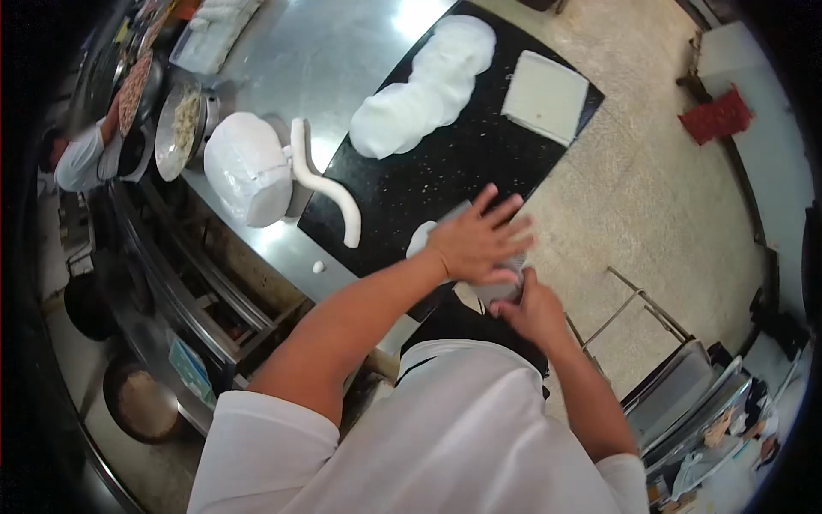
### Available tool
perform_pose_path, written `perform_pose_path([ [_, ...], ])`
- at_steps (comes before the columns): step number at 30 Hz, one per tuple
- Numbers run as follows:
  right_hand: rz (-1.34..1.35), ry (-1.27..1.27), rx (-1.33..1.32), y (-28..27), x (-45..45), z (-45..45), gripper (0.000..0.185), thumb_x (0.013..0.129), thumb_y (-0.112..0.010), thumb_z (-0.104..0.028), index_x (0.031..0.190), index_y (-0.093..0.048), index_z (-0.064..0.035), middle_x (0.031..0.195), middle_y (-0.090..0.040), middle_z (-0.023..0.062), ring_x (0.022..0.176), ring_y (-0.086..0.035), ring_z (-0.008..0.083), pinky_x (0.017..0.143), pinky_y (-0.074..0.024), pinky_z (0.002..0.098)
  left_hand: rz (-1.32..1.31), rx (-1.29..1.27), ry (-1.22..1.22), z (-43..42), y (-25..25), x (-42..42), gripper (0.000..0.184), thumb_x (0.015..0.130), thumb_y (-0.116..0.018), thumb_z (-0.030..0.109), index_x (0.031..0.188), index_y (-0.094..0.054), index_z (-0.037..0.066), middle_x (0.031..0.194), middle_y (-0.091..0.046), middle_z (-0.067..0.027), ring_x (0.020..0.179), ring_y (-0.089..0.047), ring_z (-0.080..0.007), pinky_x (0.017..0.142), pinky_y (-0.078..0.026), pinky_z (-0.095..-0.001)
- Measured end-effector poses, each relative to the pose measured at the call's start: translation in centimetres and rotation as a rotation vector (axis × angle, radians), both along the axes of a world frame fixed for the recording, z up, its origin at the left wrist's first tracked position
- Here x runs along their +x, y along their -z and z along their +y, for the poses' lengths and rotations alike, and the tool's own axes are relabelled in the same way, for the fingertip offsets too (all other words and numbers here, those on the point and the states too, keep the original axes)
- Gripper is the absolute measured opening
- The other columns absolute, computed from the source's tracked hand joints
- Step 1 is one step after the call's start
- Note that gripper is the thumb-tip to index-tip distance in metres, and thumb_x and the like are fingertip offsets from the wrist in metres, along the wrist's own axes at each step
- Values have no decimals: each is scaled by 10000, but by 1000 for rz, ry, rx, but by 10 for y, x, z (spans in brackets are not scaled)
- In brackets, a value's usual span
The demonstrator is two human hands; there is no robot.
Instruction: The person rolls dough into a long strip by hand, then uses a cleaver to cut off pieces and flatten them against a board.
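In the head view, my left hand point(479, 247) lies with fingers spread on a broad grey cleaver blade point(505, 291) at the near edge of a black board point(390, 201). My right hand point(539, 315) is closed around the handle end of this cleaver. A white dough round point(419, 240) shows partly beside my left wrist; what lies under the blade is hidden. Farther off, thin white dough wrappers point(428, 90) overlap in a long row on the board. A curved dough rope point(330, 188) lies across its left side.
A plastic-covered white mound point(248, 167) and a small dough piece point(319, 266) sit on the steel counter point(342, 51). A pale square slab point(545, 96) lies on the board's right corner. Bowls of filling point(182, 128) stand left, near another person point(86, 158). Metal racking point(642, 300) stands right.
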State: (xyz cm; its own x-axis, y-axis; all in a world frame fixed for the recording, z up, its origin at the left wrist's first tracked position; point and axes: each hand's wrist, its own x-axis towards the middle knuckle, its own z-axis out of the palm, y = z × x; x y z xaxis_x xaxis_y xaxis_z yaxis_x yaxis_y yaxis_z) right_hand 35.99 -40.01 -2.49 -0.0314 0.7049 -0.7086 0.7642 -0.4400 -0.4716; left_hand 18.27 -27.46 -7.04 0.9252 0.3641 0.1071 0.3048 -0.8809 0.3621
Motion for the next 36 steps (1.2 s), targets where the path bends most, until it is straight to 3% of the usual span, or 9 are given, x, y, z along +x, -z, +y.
perform_pose_path([
  [3,-21,-82,72,2,13,55,719,781,-851,-398,1267,-503,2,961,-716,278,928,-706,455,798,-555,527,54,132,-119,42,-8,2,705,921,-545,660,1472,-537,220,1537,-488,-107,1490,-340,-380,1210,-139,-651],
  [7,67,-36,147,10,-2,43,698,775,-854,-405,1233,-532,12,959,-715,280,944,-703,456,818,-552,522,-6,164,-173,39,1,-18,711,916,-537,674,1473,-543,232,1561,-458,-111,1517,-290,-381,1216,-113,-653],
  [11,282,-2,41,23,-24,-31,724,765,-860,-415,1248,-534,15,936,-708,289,948,-700,461,850,-544,516,118,-91,-10,-36,-4,-47,723,900,-509,719,1462,-559,267,1584,-431,-113,1546,-238,-350,1231,-80,-645],
  [12,207,6,165,37,-25,-41,697,766,-853,-422,1221,-541,5,932,-717,267,937,-707,443,828,-551,515,99,-79,-16,-34,1,-42,723,895,-527,714,1459,-562,263,1580,-438,-112,1536,-264,-346,1222,-96,-654],
  [15,-5,-27,6,4,-15,11,658,765,-849,-431,1174,-554,-9,944,-725,253,930,-712,433,799,-559,511,112,63,-55,-1,-1,-25,722,889,-557,699,1455,-566,252,1568,-451,-112,1517,-302,-345,1216,-120,-651],
  [20,-13,-80,171,-9,-11,70,610,778,-838,-429,1136,-565,-17,956,-723,260,912,-710,440,777,-561,509,-34,135,-191,58,-11,-22,719,917,-557,659,1484,-534,218,1589,-425,-127,1497,-328,-376,1236,-146,-582],
  [25,281,-6,133,36,-31,-27,740,791,-834,-412,1280,-531,53,1032,-715,282,949,-712,435,852,-552,498,185,-50,14,-10,-11,-57,774,909,-508,705,1528,-483,240,1648,-338,-117,1553,-227,-359,1239,-101,-620],
  [30,16,94,22,10,-26,-13,774,773,-850,-386,1330,-496,18,956,-735,248,935,-722,428,825,-561,496,-9,36,93,-1,6,-18,726,915,-524,702,1473,-547,237,1581,-442,-97,1507,-323,-357,1231,-138,-612],
  [36,-150,58,239,-3,-11,42,737,773,-843,-387,1285,-483,2,934,-735,247,903,-720,437,782,-561,504,-221,258,-78,61,-1,0,709,886,-588,678,1426,-579,218,1501,-504,-93,1453,-383,-355,1214,-172,-617],
])
